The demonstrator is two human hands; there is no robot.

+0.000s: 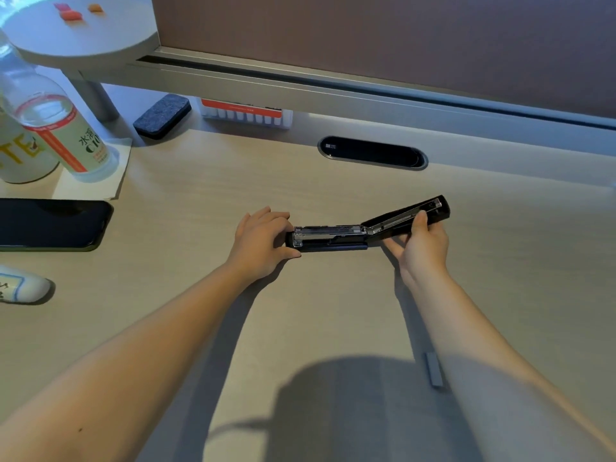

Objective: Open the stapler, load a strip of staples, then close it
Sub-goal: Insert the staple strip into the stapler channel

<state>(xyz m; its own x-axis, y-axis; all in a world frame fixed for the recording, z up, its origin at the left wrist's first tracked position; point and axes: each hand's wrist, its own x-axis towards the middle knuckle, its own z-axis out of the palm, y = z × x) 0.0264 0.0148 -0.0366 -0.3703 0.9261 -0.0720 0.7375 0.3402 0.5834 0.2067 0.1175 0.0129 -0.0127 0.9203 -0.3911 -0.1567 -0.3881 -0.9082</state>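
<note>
Pale wood-grain desk, bare around centre, where black hinged stapler lies swung open. Left hand pinches its base end; right hand grips raised lid. Grey staple strip lies apart near front edge, black phone far left.

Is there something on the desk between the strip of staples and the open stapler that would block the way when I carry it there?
Nothing visible blocks it. The strip of staples lies near the desk's front edge, beside the right forearm; bare desk separates it from the open stapler. Both the right hand and left hand hold the stapler.
</note>
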